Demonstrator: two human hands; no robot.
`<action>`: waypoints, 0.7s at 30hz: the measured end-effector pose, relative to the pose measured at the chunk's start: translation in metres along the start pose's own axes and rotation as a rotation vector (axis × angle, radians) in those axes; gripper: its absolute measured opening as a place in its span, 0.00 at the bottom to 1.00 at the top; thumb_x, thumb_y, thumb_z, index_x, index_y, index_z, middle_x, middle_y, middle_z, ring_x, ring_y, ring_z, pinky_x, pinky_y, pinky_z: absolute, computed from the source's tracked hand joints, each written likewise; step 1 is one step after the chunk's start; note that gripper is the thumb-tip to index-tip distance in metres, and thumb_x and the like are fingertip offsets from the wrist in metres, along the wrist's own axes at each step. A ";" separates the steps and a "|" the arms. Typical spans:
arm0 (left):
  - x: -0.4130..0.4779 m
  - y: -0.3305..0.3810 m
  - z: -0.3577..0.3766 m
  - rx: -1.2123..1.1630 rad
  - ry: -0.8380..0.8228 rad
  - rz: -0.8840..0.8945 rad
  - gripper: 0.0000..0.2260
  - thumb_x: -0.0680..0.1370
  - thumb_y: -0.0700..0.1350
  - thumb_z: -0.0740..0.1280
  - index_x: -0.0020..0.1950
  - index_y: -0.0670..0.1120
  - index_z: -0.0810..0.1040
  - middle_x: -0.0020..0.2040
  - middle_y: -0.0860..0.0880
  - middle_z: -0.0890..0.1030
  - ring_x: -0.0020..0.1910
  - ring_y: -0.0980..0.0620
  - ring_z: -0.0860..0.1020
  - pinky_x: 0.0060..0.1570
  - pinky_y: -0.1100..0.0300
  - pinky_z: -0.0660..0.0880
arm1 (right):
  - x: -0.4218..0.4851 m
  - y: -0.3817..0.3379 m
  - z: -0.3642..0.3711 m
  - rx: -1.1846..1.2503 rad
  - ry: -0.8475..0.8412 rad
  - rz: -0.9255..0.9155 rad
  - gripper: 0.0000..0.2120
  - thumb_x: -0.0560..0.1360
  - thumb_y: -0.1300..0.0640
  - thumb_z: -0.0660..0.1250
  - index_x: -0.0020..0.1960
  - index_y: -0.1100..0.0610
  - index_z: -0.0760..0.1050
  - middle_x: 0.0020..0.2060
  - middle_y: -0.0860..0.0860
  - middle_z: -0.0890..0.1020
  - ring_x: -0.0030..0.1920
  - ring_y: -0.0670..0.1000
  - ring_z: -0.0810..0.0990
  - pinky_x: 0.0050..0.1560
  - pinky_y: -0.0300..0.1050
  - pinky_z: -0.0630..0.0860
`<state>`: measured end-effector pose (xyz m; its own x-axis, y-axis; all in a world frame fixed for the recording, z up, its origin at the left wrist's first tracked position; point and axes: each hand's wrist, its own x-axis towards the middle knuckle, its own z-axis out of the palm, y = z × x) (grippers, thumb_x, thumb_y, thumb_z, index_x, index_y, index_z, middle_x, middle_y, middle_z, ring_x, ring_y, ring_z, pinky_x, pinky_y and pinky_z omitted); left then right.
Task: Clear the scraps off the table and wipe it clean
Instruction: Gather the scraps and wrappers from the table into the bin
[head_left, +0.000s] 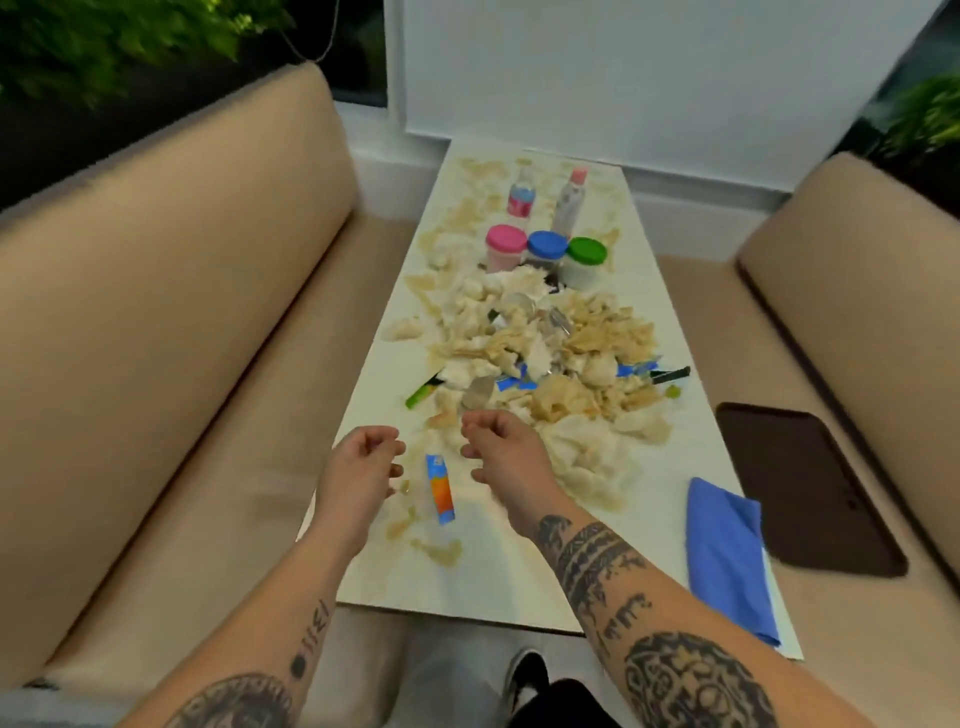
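A long white table (467, 577) carries a big heap of crumpled tissues and beige scraps (550, 353) across its middle, with brown spill stains around it. Both my hands hover over the near end. My left hand (361, 467) and my right hand (501, 447) are loosely curled with fingers apart and hold nothing. Between them a blue-and-orange wrapper (440, 488) lies flat on the table. A folded blue cloth (724, 556) rests at the near right edge.
Three tubs with pink (505, 247), blue (546, 249) and green (586, 260) lids and two bottles (569, 200) stand at the far end. Beige sofas (171, 332) flank the table. A dark tray (802, 488) lies on the right seat. A green stick (423, 392) lies left of the heap.
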<state>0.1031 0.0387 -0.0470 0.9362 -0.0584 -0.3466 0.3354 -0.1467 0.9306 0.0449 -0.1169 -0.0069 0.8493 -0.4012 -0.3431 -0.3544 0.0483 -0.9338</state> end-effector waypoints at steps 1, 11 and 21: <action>0.003 0.000 0.012 0.139 -0.010 0.032 0.05 0.80 0.44 0.64 0.49 0.51 0.80 0.48 0.50 0.83 0.41 0.49 0.81 0.38 0.57 0.74 | 0.002 0.002 -0.015 0.011 0.034 0.010 0.05 0.81 0.55 0.64 0.53 0.52 0.78 0.50 0.48 0.81 0.46 0.46 0.80 0.43 0.44 0.75; 0.017 -0.023 0.069 1.077 -0.081 0.118 0.11 0.76 0.45 0.66 0.55 0.46 0.69 0.50 0.46 0.77 0.49 0.45 0.77 0.38 0.54 0.73 | 0.009 0.028 -0.096 -0.059 0.355 -0.079 0.08 0.79 0.57 0.65 0.53 0.46 0.78 0.51 0.45 0.81 0.48 0.48 0.82 0.42 0.42 0.76; 0.019 -0.028 0.065 0.933 -0.041 0.177 0.16 0.80 0.42 0.65 0.68 0.45 0.70 0.49 0.46 0.81 0.48 0.43 0.79 0.43 0.51 0.77 | 0.031 0.053 -0.094 -0.636 0.299 -0.247 0.19 0.77 0.55 0.69 0.67 0.52 0.75 0.60 0.48 0.73 0.59 0.50 0.76 0.60 0.42 0.73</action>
<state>0.1043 -0.0229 -0.0868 0.9550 -0.1877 -0.2297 -0.0472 -0.8606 0.5070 0.0153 -0.2129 -0.0571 0.8230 -0.5680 -0.0034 -0.4020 -0.5782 -0.7100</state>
